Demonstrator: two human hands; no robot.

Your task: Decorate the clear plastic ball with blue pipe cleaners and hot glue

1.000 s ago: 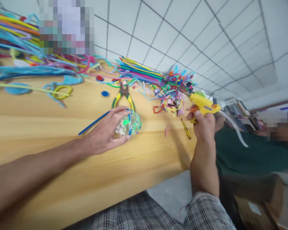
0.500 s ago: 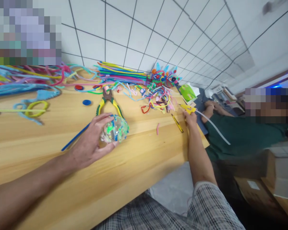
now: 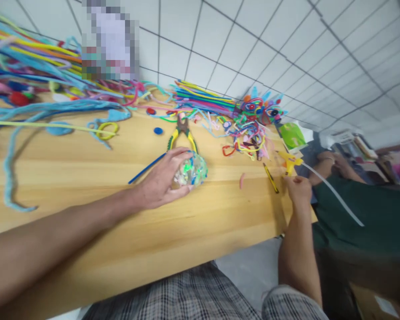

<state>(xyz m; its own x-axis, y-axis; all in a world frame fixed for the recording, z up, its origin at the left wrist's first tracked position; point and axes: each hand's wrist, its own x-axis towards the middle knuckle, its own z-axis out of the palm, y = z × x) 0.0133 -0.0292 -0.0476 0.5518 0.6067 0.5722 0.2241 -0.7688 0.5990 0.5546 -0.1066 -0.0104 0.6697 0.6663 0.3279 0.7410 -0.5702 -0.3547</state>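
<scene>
My left hand (image 3: 160, 180) is wrapped round a clear rounded object (image 3: 194, 171) with green, blue and white patches, resting at the table. Just behind it lie pliers (image 3: 182, 131) with green-yellow handles, jaws pointing away. A blue pipe cleaner (image 3: 146, 169) lies beside my left wrist. At the table's right end my right hand (image 3: 299, 190) has its fingers curled at the lower end of the handle of a yellow glue gun (image 3: 289, 162). A long whitish glue stick (image 3: 333, 193) sticks out of the gun's back. A yellow-black utility knife (image 3: 270, 178) lies left of this hand.
Bundles of pipe cleaners (image 3: 203, 100) lie along the tiled wall, with more at the left. Colourful crafted figures (image 3: 262, 109) stand behind a tangle of scraps (image 3: 250, 138). A blue disc (image 3: 158, 130) lies left of the pliers. A person in a dark green shirt (image 3: 363, 209) sits at the right.
The view has swung left, so the table things appear further right. My right hand has drawn lower on the glue gun, whose handle now shows. My left hand keeps its hold.
</scene>
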